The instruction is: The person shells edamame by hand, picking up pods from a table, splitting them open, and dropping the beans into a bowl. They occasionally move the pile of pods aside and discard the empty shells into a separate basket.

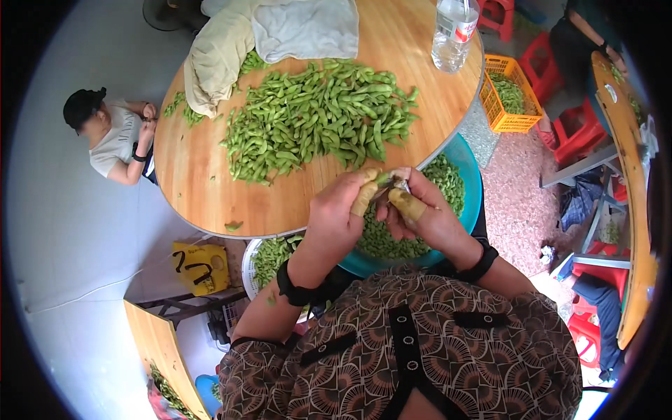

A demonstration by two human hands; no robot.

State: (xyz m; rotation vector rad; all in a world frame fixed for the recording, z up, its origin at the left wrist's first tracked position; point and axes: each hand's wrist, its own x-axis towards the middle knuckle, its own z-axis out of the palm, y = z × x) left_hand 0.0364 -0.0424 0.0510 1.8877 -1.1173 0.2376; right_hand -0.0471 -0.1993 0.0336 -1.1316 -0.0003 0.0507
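Over the near edge of the table, my two hands meet. My left hand (339, 210) is closed, with thumb and finger pinching a green soybean pod (382, 180). My right hand (423, 206) is closed right beside it, holding a small shiny thing (402, 185) whose kind I cannot make out. Yellowish covers wrap some fingers on both hands. Just beyond lies a broad heap of green soybean pods (315, 115) on the round wooden table (273, 206). Below my hands sits a teal basin (472, 168) with many shelled green beans, partly hidden by my right hand and arm.
A white basket (249, 269) with green contents stands left of the basin. Cloths (306, 31) and a water bottle (453, 38) are on the table. An orange crate (514, 122) holds pods at right. Another person (119, 133) sits at left. Red stools (579, 129) stand by another table.
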